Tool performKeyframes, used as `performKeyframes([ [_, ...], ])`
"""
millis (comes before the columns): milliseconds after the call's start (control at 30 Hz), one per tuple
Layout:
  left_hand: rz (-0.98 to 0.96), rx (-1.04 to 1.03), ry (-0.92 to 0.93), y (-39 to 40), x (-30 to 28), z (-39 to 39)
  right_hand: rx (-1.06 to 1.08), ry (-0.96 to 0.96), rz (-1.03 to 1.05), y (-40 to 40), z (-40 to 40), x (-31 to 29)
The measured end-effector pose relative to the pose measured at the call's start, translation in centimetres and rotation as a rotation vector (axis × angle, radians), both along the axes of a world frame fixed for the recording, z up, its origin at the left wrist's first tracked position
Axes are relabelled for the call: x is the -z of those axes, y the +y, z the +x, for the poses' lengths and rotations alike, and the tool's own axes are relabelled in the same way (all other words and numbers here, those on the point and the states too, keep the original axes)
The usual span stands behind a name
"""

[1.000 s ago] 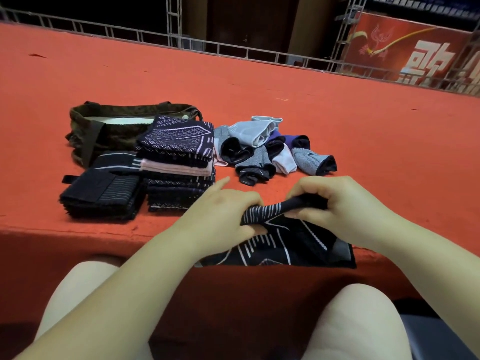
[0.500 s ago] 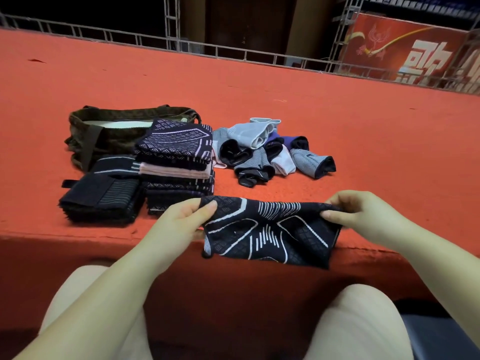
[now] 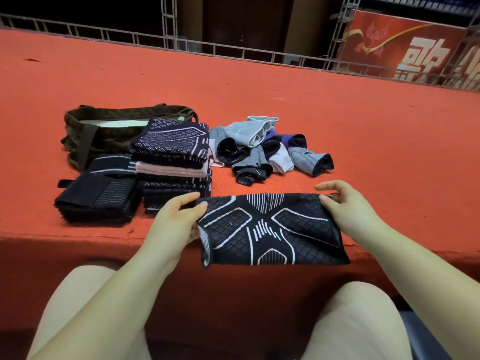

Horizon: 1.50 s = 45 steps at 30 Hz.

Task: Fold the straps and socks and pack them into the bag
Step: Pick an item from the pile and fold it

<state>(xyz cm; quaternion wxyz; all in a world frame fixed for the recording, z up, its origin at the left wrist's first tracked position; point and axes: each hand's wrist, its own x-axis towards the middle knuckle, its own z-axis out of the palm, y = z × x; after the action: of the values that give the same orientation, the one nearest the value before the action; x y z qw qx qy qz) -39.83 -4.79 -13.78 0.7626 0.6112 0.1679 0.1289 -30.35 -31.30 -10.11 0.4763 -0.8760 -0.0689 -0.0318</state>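
My left hand (image 3: 174, 221) and right hand (image 3: 345, 207) pinch the patterned strap (image 3: 270, 229) taut over the red table's (image 3: 337, 120) near edge; slack grip risks dropping it.

- A broad platform (image 3: 337, 120) covered in red-orange carpet runs across the frame, its near edge dropping away in front of the seated person.
- An olive-brown bag (image 3: 85, 136) sits at the left, mouth open, a pale lining showing inside.
- Just in front of the bag, a low pile of folded black straps (image 3: 96, 201) lies near the platform's edge.
- Beside it, touching on the right, stands a taller stack of folded patterned pieces (image 3: 174, 162), dark with pale lines and one pink layer.
- Right of the stack, a loose heap of socks (image 3: 270, 152), grey, black, white and what may be purple.
- A black piece with white line pattern (image 3: 270, 229) overhangs the near edge.
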Motion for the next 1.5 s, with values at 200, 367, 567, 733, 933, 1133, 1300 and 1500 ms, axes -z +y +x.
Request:
performKeyframes([
  [200,0.900,-0.161,-0.136,-0.7,1.5,0.6,0.080,-0.144,-0.399,1.5,0.9,2.4],
  [367,1.362,0.007,-0.313,-0.8,4.8,-1.1,-0.382,-0.483,-0.746,3.0,-3.2,4.8],
  [567,1.345,0.011,-0.238,1.3,6.2,-2.2,-0.418,-0.368,-0.854,0.3,-3.5,7.8],
  [733,1.320,-0.191,-0.235,1.8,6.2,-3.0,-0.324,-0.403,-0.914,-0.4,-4.1,7.8],
  [933,1.517,0.104,-0.485,-2.0,5.2,-2.4,-0.360,-0.598,-0.738,1.4,-4.2,8.3],
  [1133,1.488,0.235,-0.351,0.5,4.6,-0.8,-0.320,-0.502,-0.697,-1.2,-2.5,6.0],
  [1300,1.027,0.268,-0.207,1.7,1.3,-1.0,-0.277,-0.142,-0.423,-4.0,-0.5,2.3],
  [1500,0.386,0.179,-0.208,-1.1,-3.3,0.9,-0.142,-0.198,0.036,-3.5,0.1,-2.9],
])
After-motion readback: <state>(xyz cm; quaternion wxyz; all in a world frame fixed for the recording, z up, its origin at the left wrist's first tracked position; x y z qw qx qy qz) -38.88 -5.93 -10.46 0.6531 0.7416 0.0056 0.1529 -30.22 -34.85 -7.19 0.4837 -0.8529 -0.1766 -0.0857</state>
